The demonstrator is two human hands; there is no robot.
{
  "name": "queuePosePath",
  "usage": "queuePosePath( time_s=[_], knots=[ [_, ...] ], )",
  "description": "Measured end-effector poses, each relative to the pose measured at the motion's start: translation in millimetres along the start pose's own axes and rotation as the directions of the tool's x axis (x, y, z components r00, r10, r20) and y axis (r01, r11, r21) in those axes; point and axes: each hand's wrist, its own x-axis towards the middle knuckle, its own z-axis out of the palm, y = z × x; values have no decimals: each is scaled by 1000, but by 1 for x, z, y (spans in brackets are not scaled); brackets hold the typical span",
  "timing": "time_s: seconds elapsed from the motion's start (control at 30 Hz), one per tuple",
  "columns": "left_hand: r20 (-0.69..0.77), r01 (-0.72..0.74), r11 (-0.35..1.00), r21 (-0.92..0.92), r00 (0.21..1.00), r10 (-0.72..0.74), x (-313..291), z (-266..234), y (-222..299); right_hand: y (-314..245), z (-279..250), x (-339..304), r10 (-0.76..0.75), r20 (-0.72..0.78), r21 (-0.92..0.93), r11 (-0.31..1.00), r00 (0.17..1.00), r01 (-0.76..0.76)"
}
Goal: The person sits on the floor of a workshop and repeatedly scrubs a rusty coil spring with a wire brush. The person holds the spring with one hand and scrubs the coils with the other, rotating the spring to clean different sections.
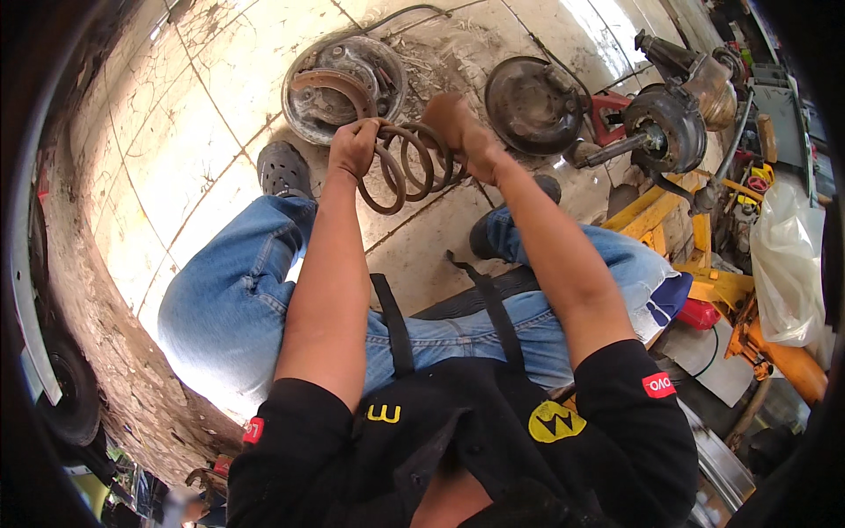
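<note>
A rusty brown coil spring (415, 167) is held above the tiled floor, between my knees. My left hand (355, 148) is closed around its left end. At the spring's right end is my right hand (461, 132), smeared by motion, so its fingers do not show clearly. Just beyond my left hand lies a round drum-brake backing plate (304, 114), grimy and metallic. A curved brake shoe (339, 82) lies over this plate; its lower end reaches close to my left hand, and I cannot tell whether they touch.
A second, dark round backing plate (532, 106) with a cable lies to the right. Farther right stands a greasy axle-and-hub assembly (664, 128), near yellow metal frames (647, 216) and a clear plastic bag (788, 264). A tyre (70, 387) shows at the left edge.
</note>
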Motion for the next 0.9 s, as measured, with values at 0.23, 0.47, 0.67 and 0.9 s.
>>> queuePosePath(
  time_s=[0.23,0.47,0.67,0.9],
  knots=[
    [20,-34,997,62,999,33,-2,8,8,26,-4,27,-124,-82,-273,957,989,97],
    [-5,-10,1000,16,1000,10,-2,1,-5,-1,16,-3,-378,116,-703,621,918,345],
    [35,7,995,-97,999,-3,-2,1,-10,8,7,17,-335,386,-911,7,860,412],
    [17,8,999,-54,1000,-7,-2,2,-4,8,-2,18,-324,443,-894,-87,836,440]
  ],
)
